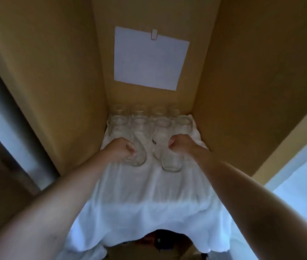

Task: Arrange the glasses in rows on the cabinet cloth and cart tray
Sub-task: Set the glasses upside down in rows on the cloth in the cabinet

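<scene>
A white cloth (141,192) covers the cabinet shelf and hangs over its front edge. Several clear glasses (150,121) stand in two rows at the back of the cloth, against the rear wall. My left hand (123,149) is closed around a clear glass (138,156) left of centre. My right hand (179,143) grips another clear glass (171,164) right of centre; a small dark label shows on it. Both held glasses sit just in front of the rows, tilted, their bases toward me near the cloth.
Tan cabinet walls (60,87) close in on the left and right. A white paper sheet (149,59) is clipped to the back wall above the glasses. The front half of the cloth lies bare. Dark objects show below the shelf edge (158,239).
</scene>
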Motion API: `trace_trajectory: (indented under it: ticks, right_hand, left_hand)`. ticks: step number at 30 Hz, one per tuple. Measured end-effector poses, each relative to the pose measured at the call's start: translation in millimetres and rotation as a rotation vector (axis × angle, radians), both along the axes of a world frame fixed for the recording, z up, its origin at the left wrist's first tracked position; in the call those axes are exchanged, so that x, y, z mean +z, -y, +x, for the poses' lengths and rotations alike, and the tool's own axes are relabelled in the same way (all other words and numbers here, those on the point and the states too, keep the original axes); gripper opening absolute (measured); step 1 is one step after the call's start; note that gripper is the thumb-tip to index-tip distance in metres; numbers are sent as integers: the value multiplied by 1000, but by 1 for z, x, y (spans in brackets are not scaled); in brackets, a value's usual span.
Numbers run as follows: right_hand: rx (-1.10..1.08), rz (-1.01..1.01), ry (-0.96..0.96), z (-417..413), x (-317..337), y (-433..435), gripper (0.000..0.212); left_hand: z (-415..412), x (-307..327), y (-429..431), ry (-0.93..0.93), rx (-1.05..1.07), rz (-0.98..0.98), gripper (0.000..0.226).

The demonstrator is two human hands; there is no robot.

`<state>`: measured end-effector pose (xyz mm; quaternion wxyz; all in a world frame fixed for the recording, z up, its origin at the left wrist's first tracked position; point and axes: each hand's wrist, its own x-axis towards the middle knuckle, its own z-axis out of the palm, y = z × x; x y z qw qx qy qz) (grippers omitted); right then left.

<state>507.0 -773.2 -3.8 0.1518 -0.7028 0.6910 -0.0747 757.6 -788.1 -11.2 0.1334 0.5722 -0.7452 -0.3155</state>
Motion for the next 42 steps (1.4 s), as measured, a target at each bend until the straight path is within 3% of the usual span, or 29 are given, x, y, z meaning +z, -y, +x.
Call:
trace_trajectory:
  ticks: [2,5,8,11,15,17,20,23,26,30,33,35,37,39,42]
  right_hand:
    - [48,-7,73,-10,-10,8,5]
    - [95,-81,198,-21,-28,13,19]
    - [183,-149,168,-26,-35,11,61]
    - [192,-240,218,-27,-43,1,72]
    - [222,-239,170,-25,-63,-12,73]
    - [183,-144,199,-25,-71,-18,86]
    - [174,-140,183,-29,-79,-25,95]
    - [204,-185,125,-33,-81,-24,94]
    - [188,-170,80,-30,-79,-25,90]
    - [177,-166,12,-25,-73,-26,89]
    - [158,-128,11,-23,-71,-23,89]
    - [132,-118,23,-19,-71,-23,91]
    - [94,-124,63,-12,-73,-23,94]
    - [9,-156,187,-3,-75,-25,91]
    - [-220,-176,464,15,-78,-33,80]
  left_hand:
    - [-6,-2,-4,-15,25,33,15]
    - [-19,-13,-17,40,98,-32,14]
    - [-36,-28,-41,167,198,-245,19]
    - [-46,-41,-68,187,288,-278,20]
    - [-42,-62,-96,-29,418,-91,13]
    - [-41,-72,-107,-28,474,-62,25]
    - [-45,-77,-117,-182,575,-56,35]
    - [-49,-72,-120,-394,644,48,28]
    - [-45,-65,-125,-460,719,32,29]
    - [-20,-55,-135,-247,821,-228,56]
    - [0,-33,-125,-62,822,-413,51]
    - [5,-15,-106,-41,765,-480,35]
    - [1,-7,-82,-125,676,-419,26]
    - [-8,-6,-59,-104,548,-224,54]
    - [-29,-9,-39,88,391,69,93]
